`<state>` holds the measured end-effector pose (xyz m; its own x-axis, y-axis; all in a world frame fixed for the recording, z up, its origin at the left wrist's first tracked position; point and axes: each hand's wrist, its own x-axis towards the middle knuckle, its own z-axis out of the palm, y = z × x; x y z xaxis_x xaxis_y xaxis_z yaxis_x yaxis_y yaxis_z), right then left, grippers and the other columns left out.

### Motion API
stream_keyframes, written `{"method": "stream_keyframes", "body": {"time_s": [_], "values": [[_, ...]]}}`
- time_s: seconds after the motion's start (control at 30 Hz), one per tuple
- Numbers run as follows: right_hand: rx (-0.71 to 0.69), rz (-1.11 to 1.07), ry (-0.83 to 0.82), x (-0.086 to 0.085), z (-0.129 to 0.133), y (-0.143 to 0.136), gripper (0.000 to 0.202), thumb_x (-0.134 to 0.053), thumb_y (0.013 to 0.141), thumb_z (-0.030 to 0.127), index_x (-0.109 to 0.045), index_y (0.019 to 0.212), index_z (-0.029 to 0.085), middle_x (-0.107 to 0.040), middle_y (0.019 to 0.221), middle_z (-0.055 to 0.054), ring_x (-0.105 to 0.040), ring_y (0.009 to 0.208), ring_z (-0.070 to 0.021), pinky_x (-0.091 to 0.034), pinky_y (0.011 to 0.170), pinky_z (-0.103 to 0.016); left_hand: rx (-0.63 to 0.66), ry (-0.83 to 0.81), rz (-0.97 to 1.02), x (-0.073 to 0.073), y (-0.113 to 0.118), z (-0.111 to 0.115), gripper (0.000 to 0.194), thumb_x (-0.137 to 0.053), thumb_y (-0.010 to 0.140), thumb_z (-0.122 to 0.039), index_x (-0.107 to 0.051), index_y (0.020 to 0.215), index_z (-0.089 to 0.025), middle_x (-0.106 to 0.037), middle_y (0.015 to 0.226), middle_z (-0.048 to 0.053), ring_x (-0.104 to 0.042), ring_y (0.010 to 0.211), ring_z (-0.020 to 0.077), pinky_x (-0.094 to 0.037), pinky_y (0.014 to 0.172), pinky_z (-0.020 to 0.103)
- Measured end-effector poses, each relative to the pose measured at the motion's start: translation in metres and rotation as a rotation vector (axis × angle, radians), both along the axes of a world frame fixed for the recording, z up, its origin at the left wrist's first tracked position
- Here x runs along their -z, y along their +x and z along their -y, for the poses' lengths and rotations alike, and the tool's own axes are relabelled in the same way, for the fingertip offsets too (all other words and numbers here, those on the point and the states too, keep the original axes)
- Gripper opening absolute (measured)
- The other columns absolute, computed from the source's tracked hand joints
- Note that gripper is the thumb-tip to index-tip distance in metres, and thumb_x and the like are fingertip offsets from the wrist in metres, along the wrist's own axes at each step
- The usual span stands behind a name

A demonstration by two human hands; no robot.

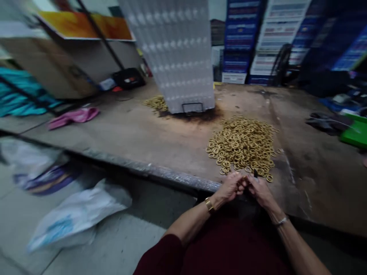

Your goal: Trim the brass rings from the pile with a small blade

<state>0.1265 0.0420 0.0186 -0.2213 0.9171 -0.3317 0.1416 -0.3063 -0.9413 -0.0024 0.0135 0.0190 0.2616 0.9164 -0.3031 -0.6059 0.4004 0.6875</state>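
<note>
My left hand (231, 186), with a gold watch on its wrist, is closed in a pinch at the table's front edge. What its fingers hold is too small and blurred to make out. Close beside it, nearly touching, my right hand (260, 191) is closed around a small dark object (255, 173) that sticks up above its fingers; its kind does not show. Just beyond both hands lies a heap of brass-coloured rings (243, 143), with a few loose ones around its edge.
Behind the heap, a tall translucent ribbed stack (183, 57) stands on the brown table (123, 133). A smaller ring pile (156, 103) lies beside it. A pink cloth (73, 117) is at left, a green tray (355, 130) at right. White sacks (83, 210) rest on the floor.
</note>
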Motion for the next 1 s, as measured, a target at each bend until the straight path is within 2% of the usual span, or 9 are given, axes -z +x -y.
{"method": "stream_keyframes", "body": {"time_s": [0.1, 0.2, 0.33, 0.4, 0.6, 0.77, 0.9, 1.0], "values": [[-0.012, -0.09, -0.015, -0.006, -0.002, -0.004, 0.043, -0.068, 0.058, 0.057, -0.051, 0.07, 0.019, -0.048, 0.052, 0.005, -0.03, 0.038, -0.0046, -0.021, 0.036, -0.019, -0.046, 0.016, -0.028, 0.002, -0.004, 0.0, 0.045, -0.072, 0.062, -0.053, -0.048, 0.068, -0.016, -0.051, 0.057, -0.004, -0.036, 0.04, 0.002, -0.02, 0.039, 0.017], [-0.011, -0.103, -0.034, -0.009, -0.002, -0.008, 0.048, -0.07, 0.057, 0.057, -0.055, 0.081, 0.018, -0.051, 0.055, 0.004, -0.034, 0.039, -0.0054, -0.023, 0.036, -0.019, -0.032, 0.028, -0.008, 0.002, -0.008, 0.005, 0.043, -0.071, 0.063, -0.051, -0.051, 0.069, -0.014, -0.051, 0.057, -0.003, -0.037, 0.04, 0.0018, -0.02, 0.039, 0.017], [-0.114, 0.0, -0.11, -0.004, 0.0, -0.011, 0.044, -0.066, 0.059, 0.058, -0.05, 0.065, 0.018, -0.044, 0.047, 0.006, -0.028, 0.035, -0.0038, -0.017, 0.035, -0.019, -0.022, -0.002, 0.014, 0.002, -0.01, 0.006, 0.045, -0.074, 0.057, -0.051, -0.048, 0.065, -0.015, -0.052, 0.056, -0.003, -0.038, 0.04, 0.0023, -0.021, 0.038, 0.017], [-0.108, 0.034, -0.095, 0.001, 0.0, -0.012, 0.041, -0.065, 0.059, 0.056, -0.047, 0.062, 0.019, -0.042, 0.045, 0.006, -0.028, 0.035, -0.0041, -0.018, 0.036, -0.019, -0.027, -0.016, -0.017, 0.003, -0.01, 0.005, 0.046, -0.075, 0.055, -0.05, -0.044, 0.061, -0.016, -0.053, 0.056, -0.003, -0.04, 0.04, 0.003, -0.023, 0.038, 0.017], [0.091, 0.199, 0.13, 0.012, -0.007, -0.011, 0.031, -0.063, 0.059, 0.047, -0.053, 0.07, 0.019, -0.047, 0.05, 0.005, -0.036, 0.042, -0.0082, -0.027, 0.04, -0.021, -0.069, -0.076, -0.067, 0.01, -0.01, 0.003, 0.041, -0.077, 0.052, -0.038, -0.045, 0.067, -0.017, -0.056, 0.059, -0.003, -0.046, 0.044, 0.005, -0.029, 0.039, 0.016], [-0.003, 0.269, 0.315, 0.001, -0.01, -0.005, 0.02, -0.055, 0.064, 0.039, -0.049, 0.061, 0.02, -0.04, 0.051, 0.006, -0.034, 0.048, -0.0085, -0.029, 0.047, -0.022, -0.095, -0.087, -0.072, 0.006, -0.009, 0.006, 0.044, -0.08, 0.051, -0.032, -0.049, 0.079, -0.018, -0.054, 0.059, -0.006, -0.046, 0.043, 0.0053, -0.029, 0.037, 0.015], [-0.067, 0.316, 0.386, -0.005, -0.011, 0.001, 0.017, -0.053, 0.066, 0.035, -0.051, 0.061, 0.02, -0.041, 0.053, 0.005, -0.036, 0.052, -0.009, -0.029, 0.05, -0.022, 0.01, -0.039, -0.052, 0.003, -0.009, 0.005, 0.041, -0.075, 0.061, -0.044, -0.05, 0.079, -0.017, -0.051, 0.06, -0.006, -0.045, 0.043, 0.0039, -0.028, 0.036, 0.013], [-0.066, 0.281, 0.411, -0.005, -0.01, 0.002, 0.016, -0.055, 0.066, 0.034, -0.05, 0.06, 0.019, -0.042, 0.054, 0.006, -0.036, 0.054, -0.0083, -0.029, 0.051, -0.021, 0.015, -0.007, -0.082, 0.006, -0.006, 0.005, 0.041, -0.075, 0.062, -0.046, -0.049, 0.077, -0.017, -0.049, 0.056, -0.007, -0.042, 0.04, 0.0031, -0.029, 0.036, 0.013]]}}
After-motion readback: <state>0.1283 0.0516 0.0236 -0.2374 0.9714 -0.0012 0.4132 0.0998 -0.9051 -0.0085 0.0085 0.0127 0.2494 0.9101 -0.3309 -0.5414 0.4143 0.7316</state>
